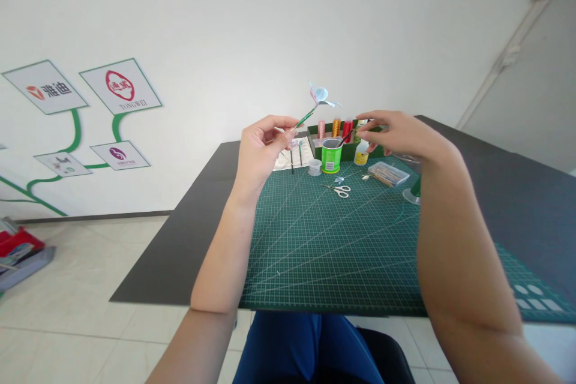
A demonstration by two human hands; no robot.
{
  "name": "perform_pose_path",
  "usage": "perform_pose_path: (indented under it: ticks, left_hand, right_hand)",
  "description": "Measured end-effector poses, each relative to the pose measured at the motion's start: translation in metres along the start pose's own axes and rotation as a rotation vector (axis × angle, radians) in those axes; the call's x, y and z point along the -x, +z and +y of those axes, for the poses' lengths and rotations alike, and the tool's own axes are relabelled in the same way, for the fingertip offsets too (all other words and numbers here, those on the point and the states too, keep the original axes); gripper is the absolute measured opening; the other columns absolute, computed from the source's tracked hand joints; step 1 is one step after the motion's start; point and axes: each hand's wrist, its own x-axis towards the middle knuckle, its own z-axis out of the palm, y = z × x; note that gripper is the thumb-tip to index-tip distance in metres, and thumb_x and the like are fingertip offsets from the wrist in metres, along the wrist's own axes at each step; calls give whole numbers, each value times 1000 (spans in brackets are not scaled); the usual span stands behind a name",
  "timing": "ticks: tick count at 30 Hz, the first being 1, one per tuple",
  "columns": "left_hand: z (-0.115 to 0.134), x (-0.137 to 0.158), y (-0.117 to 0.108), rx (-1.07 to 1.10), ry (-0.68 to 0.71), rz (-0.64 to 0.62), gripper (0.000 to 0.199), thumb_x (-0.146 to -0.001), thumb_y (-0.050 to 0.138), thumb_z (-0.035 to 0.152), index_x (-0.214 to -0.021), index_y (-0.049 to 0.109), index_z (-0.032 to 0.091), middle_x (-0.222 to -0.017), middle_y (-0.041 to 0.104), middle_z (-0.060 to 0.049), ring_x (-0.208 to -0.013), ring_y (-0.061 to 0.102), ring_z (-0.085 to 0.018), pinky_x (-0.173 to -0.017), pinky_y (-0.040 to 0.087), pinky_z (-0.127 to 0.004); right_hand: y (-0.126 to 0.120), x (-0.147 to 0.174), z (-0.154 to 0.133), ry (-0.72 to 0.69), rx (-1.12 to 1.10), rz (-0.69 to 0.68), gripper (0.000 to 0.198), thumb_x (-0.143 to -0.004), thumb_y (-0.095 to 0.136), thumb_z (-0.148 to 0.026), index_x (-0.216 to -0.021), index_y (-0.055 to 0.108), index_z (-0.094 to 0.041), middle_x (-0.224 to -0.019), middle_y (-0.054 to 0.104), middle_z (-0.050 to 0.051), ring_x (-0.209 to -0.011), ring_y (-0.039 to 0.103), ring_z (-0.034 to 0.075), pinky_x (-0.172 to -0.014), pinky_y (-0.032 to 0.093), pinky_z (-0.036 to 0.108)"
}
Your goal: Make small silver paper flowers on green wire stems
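Note:
My left hand point(265, 144) is raised over the far part of the cutting mat, pinching the green stem of an artificial flower point(320, 96). Pale blue petals with a touch of pink spread at the stem's tip, against the white wall. My right hand point(393, 132) hovers to the right of the flower with fingers curved and apart; I see nothing between them. Behind its fingertips, farther off, stand a small glue bottle point(361, 153) with a yellow label and a green can point(332, 157) with a dark stick in it.
A green box point(310, 132) holds thread spools, among them a red spool point(347, 131). White-handled scissors point(341, 191), a clear case point(387, 174), a small round container point(314, 168) and a green spool point(414, 191) lie on the cutting mat point(333, 252). Brushes rest on a white cloth point(283, 161).

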Motion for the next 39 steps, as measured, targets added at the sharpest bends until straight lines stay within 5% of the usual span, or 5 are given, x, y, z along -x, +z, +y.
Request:
perform_pose_path:
  ticks: [6, 14, 20, 28, 39]
  left_hand:
    - [7, -1, 2, 5, -63, 21, 14, -91, 66, 29, -99, 75, 22, -98, 75, -4, -71, 64, -11, -57, 48, -23]
    - [13, -6, 3, -54, -65, 37, 14, -92, 65, 26, -100, 74, 21, -100, 74, -5, -71, 64, -11, -55, 48, -22]
    - [10, -8, 2, -107, -62, 92, 15, -93, 64, 27, -101, 74, 20, -97, 73, -4, -69, 63, -10, -57, 50, -21]
    - [5, -9, -1, -178, -41, 117, 16, -95, 62, 28, -103, 74, 20, -96, 72, -4, -70, 61, -10, -58, 49, -20]
    - [2, -6, 1, -275, -24, 94, 19, -91, 59, 13, -98, 74, 23, -96, 71, -4, -82, 65, -14, -69, 51, -27]
  right_hand:
    - [14, 9, -32, -240, -241, -273, 68, -90, 70, -38, -154, 50, -28, -153, 54, 14, -75, 71, 19, -48, 56, 29]
    - [42, 8, -57, -296, -568, -552, 55, -93, 68, -39, -146, 57, -26, -124, 73, 11, -65, 68, 12, -44, 48, 21]
    - [46, 7, -60, -291, -710, -438, 44, -94, 68, -45, -125, 69, -13, -51, 51, -7, -41, 39, 5, -39, 32, 21]
    - [43, 16, -69, -318, -565, -246, 32, -96, 67, -37, -116, 73, -14, -48, 43, -7, -43, 33, 7, -42, 27, 24]
    - [28, 40, -87, -414, -247, -296, 29, -96, 65, -32, -117, 77, -16, -48, 49, -4, -47, 43, 9, -48, 34, 25]
